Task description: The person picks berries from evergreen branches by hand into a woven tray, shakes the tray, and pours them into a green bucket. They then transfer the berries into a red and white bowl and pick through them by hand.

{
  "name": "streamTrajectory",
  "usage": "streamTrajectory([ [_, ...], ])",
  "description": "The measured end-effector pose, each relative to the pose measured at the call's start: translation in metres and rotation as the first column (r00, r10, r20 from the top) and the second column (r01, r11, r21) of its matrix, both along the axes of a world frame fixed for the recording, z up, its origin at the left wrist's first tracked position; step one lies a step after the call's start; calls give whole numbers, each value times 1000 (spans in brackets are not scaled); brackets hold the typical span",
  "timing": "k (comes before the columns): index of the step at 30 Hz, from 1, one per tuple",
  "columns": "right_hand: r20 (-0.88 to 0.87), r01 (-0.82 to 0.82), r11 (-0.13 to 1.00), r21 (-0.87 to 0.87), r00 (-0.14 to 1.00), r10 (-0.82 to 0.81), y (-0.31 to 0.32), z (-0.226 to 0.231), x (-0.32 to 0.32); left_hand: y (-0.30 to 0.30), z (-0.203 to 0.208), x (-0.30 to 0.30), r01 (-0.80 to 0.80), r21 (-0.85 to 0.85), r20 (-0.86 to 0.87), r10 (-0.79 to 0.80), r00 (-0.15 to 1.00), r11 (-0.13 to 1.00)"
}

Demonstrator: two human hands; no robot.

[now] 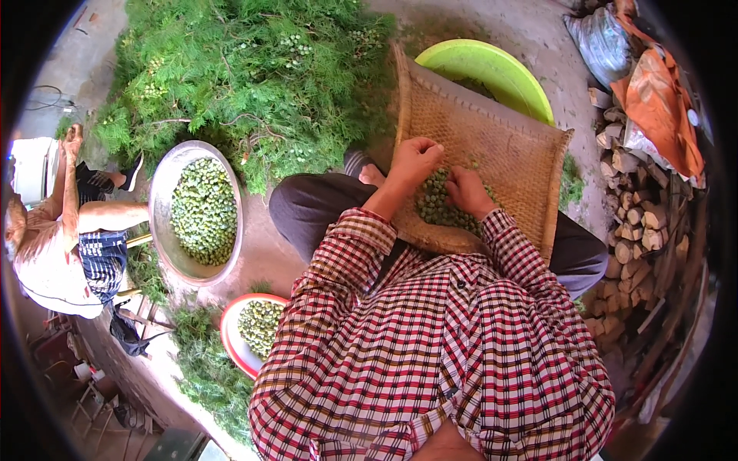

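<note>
A woven wicker tray (492,123) rests across my lap, tilted, with a pile of small round green cones or berries (438,207) gathered at its near end. My left hand (416,163) hovers over the pile's left side, thumb and fingers pinched together. Close by on the right, my right hand (469,192) is curled just above the same pile, its fingertips drawn in. Whatever sits between the fingers of either hand is too small or hidden to name.
Cut green branches (254,77) are heaped ahead on the left. A metal basin (157,203) and a red-rimmed basin (227,330) hold more green pieces. A yellow-green tub (530,88) stands behind the tray. Firewood (634,223) lines the right; a person (58,253) sits at far left.
</note>
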State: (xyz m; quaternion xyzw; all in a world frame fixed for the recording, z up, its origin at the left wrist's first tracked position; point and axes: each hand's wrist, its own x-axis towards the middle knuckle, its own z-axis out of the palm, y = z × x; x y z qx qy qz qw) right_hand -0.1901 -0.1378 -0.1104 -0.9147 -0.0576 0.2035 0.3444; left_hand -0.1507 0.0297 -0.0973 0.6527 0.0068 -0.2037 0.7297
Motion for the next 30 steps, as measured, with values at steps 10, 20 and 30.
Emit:
streamTrajectory([
  [10, 237, -22, 998, -58, 971, 35, 33, -68, 49, -4, 2, 1, -81, -125, -90, 70, 994, 989],
  [20, 173, -36, 959, -280, 981, 87, 24, -33, 32, -2, -3, -3, -56, -177, -88, 41, 995, 983],
  [30, -512, 538, 586, 606, 827, -230, -2, 42, 20, -7, 7, -8, 227, -10, 8, -227, 974, 974],
])
